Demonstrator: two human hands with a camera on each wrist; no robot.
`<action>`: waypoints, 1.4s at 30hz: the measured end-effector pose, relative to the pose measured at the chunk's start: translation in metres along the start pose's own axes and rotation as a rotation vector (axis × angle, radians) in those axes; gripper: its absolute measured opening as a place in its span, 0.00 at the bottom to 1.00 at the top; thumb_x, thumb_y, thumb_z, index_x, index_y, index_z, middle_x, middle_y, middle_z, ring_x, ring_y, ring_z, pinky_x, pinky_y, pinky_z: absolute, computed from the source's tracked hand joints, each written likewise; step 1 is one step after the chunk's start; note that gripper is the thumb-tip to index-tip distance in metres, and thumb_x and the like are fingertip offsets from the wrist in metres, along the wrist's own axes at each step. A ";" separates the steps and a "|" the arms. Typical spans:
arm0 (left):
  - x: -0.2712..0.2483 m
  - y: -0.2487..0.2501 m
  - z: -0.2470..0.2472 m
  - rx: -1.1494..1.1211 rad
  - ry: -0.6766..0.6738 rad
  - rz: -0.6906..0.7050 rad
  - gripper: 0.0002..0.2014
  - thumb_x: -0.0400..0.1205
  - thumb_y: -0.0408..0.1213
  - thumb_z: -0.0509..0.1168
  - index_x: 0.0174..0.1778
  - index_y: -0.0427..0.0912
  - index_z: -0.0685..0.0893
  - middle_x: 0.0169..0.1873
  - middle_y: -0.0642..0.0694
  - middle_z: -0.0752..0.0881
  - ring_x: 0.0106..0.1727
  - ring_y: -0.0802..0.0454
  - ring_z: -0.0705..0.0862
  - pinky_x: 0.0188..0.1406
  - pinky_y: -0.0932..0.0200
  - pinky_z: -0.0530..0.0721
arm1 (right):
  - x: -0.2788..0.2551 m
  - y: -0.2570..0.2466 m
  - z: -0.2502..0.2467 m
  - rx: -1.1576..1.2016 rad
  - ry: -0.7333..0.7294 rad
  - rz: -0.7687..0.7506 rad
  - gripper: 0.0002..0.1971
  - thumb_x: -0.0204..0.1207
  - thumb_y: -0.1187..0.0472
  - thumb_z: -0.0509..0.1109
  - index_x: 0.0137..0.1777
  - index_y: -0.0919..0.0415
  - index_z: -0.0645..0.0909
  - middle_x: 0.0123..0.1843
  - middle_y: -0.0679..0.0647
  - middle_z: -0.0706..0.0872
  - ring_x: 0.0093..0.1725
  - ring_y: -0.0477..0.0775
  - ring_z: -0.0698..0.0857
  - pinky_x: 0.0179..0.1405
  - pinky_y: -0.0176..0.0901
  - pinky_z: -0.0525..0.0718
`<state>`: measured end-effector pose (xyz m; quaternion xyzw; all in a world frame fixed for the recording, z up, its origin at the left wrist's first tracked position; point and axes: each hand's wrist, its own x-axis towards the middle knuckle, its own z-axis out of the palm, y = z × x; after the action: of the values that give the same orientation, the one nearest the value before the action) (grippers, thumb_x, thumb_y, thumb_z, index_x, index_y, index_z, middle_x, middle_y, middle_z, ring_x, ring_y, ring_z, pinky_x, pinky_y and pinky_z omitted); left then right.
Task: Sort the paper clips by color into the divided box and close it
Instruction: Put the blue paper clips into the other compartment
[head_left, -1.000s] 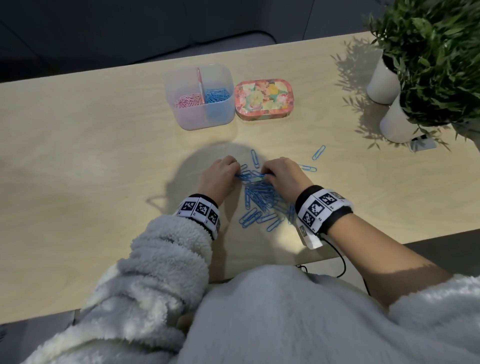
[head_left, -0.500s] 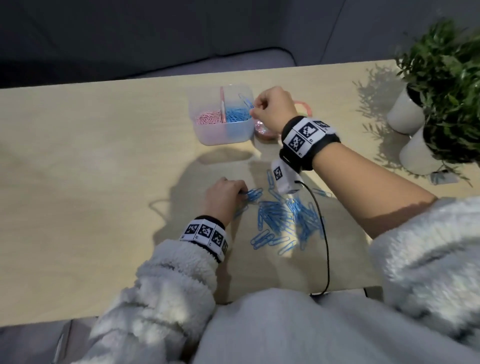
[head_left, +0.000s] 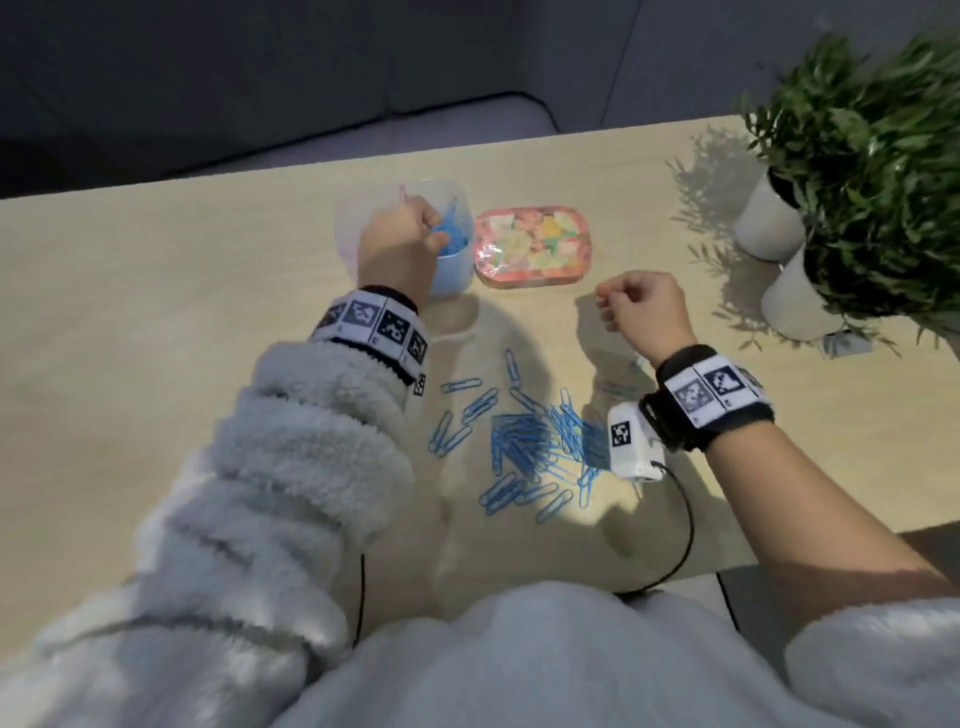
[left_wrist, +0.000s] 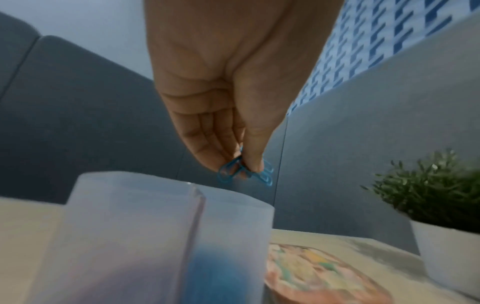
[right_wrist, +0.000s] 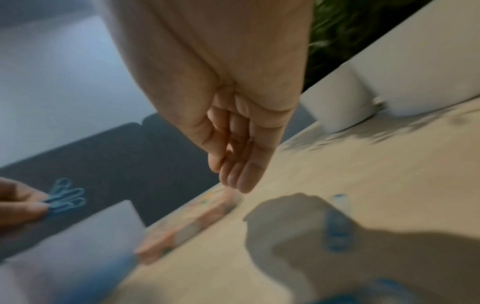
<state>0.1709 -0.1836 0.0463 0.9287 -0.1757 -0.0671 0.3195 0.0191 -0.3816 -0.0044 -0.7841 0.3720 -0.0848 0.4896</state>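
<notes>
The clear divided box (head_left: 345, 235) stands at the back of the wooden table, with blue clips (head_left: 458, 240) in its right compartment. My left hand (head_left: 435, 237) hovers over that compartment and pinches a few blue paper clips (left_wrist: 242, 171) between thumb and fingers, just above the box rim (left_wrist: 135, 181). The pink compartment is mostly hidden behind this hand. My right hand (head_left: 605, 307) hangs above the table right of the floral lid (head_left: 532, 247), fingers (right_wrist: 240, 174) loosely curled and empty. A pile of blue clips (head_left: 524, 447) lies on the table between my wrists.
Two white pots with green plants (head_left: 769, 223) stand at the right back corner. A small white object (head_left: 841, 344) lies in front of them. Wrist camera cables (head_left: 680, 545) trail off the near table edge. Bare tabletop (head_left: 156, 312) stretches to the left.
My left hand left the pile and rose to the box with blue clips. My right hand drew back from the box to the right of the lid, empty.
</notes>
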 end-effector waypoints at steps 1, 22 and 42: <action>0.011 0.004 0.000 0.073 -0.020 -0.010 0.10 0.78 0.36 0.65 0.52 0.37 0.83 0.52 0.36 0.86 0.56 0.38 0.83 0.54 0.50 0.78 | -0.003 0.015 -0.010 -0.057 0.051 0.038 0.14 0.70 0.69 0.59 0.34 0.56 0.84 0.40 0.62 0.90 0.37 0.56 0.84 0.52 0.57 0.84; -0.117 -0.056 0.052 0.298 -0.481 0.221 0.41 0.63 0.55 0.77 0.69 0.40 0.73 0.64 0.39 0.74 0.63 0.40 0.71 0.66 0.49 0.71 | -0.052 0.007 0.074 -0.583 -0.334 -0.324 0.15 0.78 0.54 0.64 0.54 0.65 0.83 0.54 0.67 0.80 0.59 0.67 0.77 0.57 0.53 0.77; -0.126 -0.052 0.066 0.264 -0.401 0.213 0.09 0.80 0.31 0.62 0.53 0.34 0.83 0.52 0.35 0.82 0.56 0.39 0.78 0.53 0.52 0.73 | -0.094 0.011 0.075 -0.528 -0.483 -0.264 0.15 0.66 0.65 0.76 0.52 0.63 0.80 0.55 0.61 0.81 0.58 0.61 0.77 0.48 0.42 0.70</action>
<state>0.0528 -0.1370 -0.0361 0.9068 -0.3394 -0.1923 0.1597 -0.0160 -0.2688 -0.0301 -0.9217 0.1507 0.1390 0.3293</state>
